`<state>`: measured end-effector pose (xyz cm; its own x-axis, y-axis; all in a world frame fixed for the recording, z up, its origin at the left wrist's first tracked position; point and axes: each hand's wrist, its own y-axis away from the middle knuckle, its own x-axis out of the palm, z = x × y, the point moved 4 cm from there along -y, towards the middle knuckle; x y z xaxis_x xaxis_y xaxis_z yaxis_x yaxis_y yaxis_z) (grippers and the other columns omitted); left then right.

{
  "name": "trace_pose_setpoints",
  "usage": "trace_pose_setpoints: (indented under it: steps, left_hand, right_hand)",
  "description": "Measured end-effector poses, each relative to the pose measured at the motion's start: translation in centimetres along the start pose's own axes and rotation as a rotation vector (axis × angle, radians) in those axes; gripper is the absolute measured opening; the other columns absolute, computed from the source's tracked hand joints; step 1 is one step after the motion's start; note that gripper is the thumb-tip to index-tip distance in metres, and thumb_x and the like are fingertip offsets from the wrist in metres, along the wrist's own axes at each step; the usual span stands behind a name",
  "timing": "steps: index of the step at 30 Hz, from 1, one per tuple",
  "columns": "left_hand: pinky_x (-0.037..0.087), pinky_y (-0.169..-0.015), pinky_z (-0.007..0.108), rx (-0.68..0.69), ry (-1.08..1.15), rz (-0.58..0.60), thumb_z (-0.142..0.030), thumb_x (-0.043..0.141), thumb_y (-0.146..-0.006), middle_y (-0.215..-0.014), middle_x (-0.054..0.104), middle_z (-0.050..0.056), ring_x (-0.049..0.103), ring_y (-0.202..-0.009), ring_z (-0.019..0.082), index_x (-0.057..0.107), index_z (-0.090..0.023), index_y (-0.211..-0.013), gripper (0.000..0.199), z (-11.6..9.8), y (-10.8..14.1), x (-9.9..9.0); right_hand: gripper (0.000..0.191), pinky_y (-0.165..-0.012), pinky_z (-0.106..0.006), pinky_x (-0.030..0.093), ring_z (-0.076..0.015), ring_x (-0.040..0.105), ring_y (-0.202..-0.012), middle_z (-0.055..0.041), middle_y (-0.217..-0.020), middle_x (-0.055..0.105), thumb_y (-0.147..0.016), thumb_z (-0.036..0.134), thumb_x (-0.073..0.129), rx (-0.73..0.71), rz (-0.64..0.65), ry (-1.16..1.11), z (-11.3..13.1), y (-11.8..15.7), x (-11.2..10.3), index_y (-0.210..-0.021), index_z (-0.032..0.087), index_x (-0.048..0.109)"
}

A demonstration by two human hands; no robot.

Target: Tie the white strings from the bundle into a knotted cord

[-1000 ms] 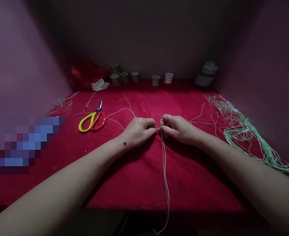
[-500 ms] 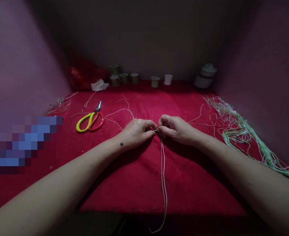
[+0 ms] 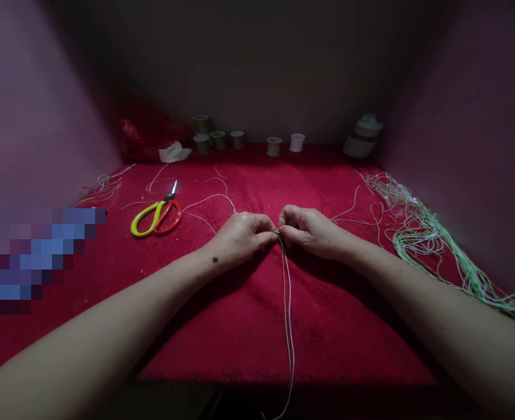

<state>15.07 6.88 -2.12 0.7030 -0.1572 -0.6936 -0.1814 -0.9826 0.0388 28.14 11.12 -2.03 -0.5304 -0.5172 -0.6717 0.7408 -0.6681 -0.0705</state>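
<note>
Thin cords [image 3: 289, 303], one white and one yellowish-green, hang from between my hands down past the table's front edge. My left hand [image 3: 249, 234] pinches them at a small knotted spot, thumb against forefinger. Right beside it, my right hand [image 3: 303, 230] is closed too, its thumb and forefinger pinching the cords at the same spot. The fingertips of both hands nearly touch and hide most of the knot. More cord ends [image 3: 213, 198] run out on the table beyond my left hand, and others [image 3: 349, 214] beyond my right.
Scissors [image 3: 163, 213] with yellow and red handles lie left of my hands. Several thread spools [image 3: 237, 140], a white crumpled paper [image 3: 175, 152], a red bag [image 3: 146, 134] and a white bottle [image 3: 363, 137] stand along the back. A green and white cord bundle [image 3: 454, 251] lies at right.
The knotted spot looks smaller between my fingertips, and the hands are still pinching it. The whole view has shifted slightly, moving everything a little to the left.
</note>
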Motion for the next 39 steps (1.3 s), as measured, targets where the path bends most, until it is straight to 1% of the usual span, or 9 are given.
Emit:
trace_pose_setpoints:
  steps: [5, 10, 13, 18, 22, 26, 30, 34, 39]
  left_hand:
    - [0.032, -0.043, 0.018, 0.022, -0.043, -0.017, -0.024, 0.052, -0.077, -0.052, 0.055, -0.002, 0.044, -0.043, 0.005, 0.059, -0.014, -0.067, 0.016, -0.2, 0.0, -0.1]
    - [0.033, -0.044, 0.018, 0.041, -0.068, -0.031, -0.024, 0.052, -0.078, -0.054, 0.057, -0.002, 0.045, -0.045, 0.006, 0.06, -0.014, -0.069, 0.016, -0.2, 0.1, -0.2]
    - [0.033, -0.045, 0.019, 0.04, -0.084, -0.029, -0.025, 0.052, -0.078, -0.054, 0.057, -0.001, 0.046, -0.045, 0.007, 0.061, -0.014, -0.071, 0.016, -0.3, 0.1, -0.2]
    - [0.035, -0.047, 0.019, 0.035, -0.087, -0.021, -0.024, 0.052, -0.078, -0.056, 0.058, -0.001, 0.047, -0.047, 0.007, 0.063, -0.014, -0.075, 0.015, -0.4, 0.2, -0.3]
    - [0.035, -0.047, 0.019, 0.03, -0.083, -0.017, -0.025, 0.052, -0.078, -0.055, 0.058, -0.002, 0.047, -0.046, 0.007, 0.063, -0.014, -0.076, 0.015, -0.4, 0.1, -0.2]
    - [0.035, -0.047, 0.019, 0.028, -0.084, -0.026, -0.025, 0.052, -0.078, -0.055, 0.058, -0.002, 0.047, -0.046, 0.007, 0.063, -0.015, -0.076, 0.015, -0.4, 0.2, -0.2]
    - [0.036, -0.047, 0.019, 0.024, -0.094, -0.022, -0.024, 0.052, -0.078, -0.056, 0.058, -0.001, 0.047, -0.047, 0.007, 0.064, -0.014, -0.076, 0.015, -0.5, 0.2, -0.2]
    - [0.036, -0.048, 0.019, 0.028, -0.099, -0.028, -0.024, 0.053, -0.078, -0.056, 0.058, -0.001, 0.047, -0.048, 0.007, 0.064, -0.014, -0.076, 0.015, -0.5, 0.2, -0.2]
    - [0.036, -0.048, 0.02, 0.033, -0.088, -0.03, -0.025, 0.053, -0.078, -0.056, 0.058, -0.001, 0.047, -0.048, 0.007, 0.064, -0.015, -0.076, 0.015, -0.4, 0.2, -0.2]
  right_hand:
    - [0.004, -0.052, -0.018, 0.033, -0.0065, 0.044, -0.054, 0.0004, -0.065, 0.055, -0.079, 0.016, 0.044, 0.007, 0.013, -0.062, -0.1, 0.1, 0.0, -0.081, 0.015, 0.047]
    - [0.01, -0.052, -0.018, 0.035, -0.0058, 0.045, -0.053, 0.0003, -0.068, 0.056, -0.077, 0.013, 0.045, 0.026, 0.028, -0.153, 0.1, 0.3, -0.3, -0.087, 0.014, 0.047]
    - [0.013, -0.053, -0.018, 0.035, -0.0058, 0.046, -0.055, -0.0015, -0.07, 0.057, -0.076, 0.013, 0.045, 0.036, 0.047, -0.114, 0.3, 0.3, -0.5, -0.087, 0.012, 0.053]
    - [0.018, -0.053, -0.019, 0.033, -0.007, 0.046, -0.057, -0.0026, -0.066, 0.058, -0.077, 0.018, 0.045, 0.056, 0.091, 0.022, 0.4, 0.3, -0.9, -0.076, 0.011, 0.062]
    - [0.023, -0.051, -0.019, 0.031, -0.0075, 0.045, -0.055, -0.0026, -0.063, 0.058, -0.079, 0.022, 0.045, 0.121, 0.107, 0.092, 0.6, 0.3, -1.0, -0.072, 0.011, 0.064]
    - [0.024, -0.048, -0.02, 0.03, -0.0076, 0.044, -0.054, -0.0025, -0.062, 0.057, -0.079, 0.026, 0.047, 0.169, 0.124, 0.091, 0.7, 0.4, -1.0, -0.071, 0.011, 0.064]
    - [0.021, -0.049, -0.02, 0.031, -0.0075, 0.044, -0.055, -0.002, -0.064, 0.057, -0.078, 0.025, 0.049, 0.147, 0.124, 0.072, 0.5, 0.3, -1.0, -0.072, 0.011, 0.064]
    - [0.018, -0.054, -0.02, 0.035, -0.0087, 0.049, -0.061, -0.0027, -0.07, 0.061, -0.077, 0.022, 0.05, 0.097, 0.12, 0.059, 0.2, 0.3, -0.9, -0.078, 0.012, 0.065]
    - [0.015, -0.059, -0.021, 0.038, -0.0099, 0.053, -0.065, -0.0039, -0.075, 0.063, -0.074, 0.015, 0.051, 0.034, 0.07, 0.134, 0.2, 0.2, -1.1, -0.081, 0.013, 0.065]
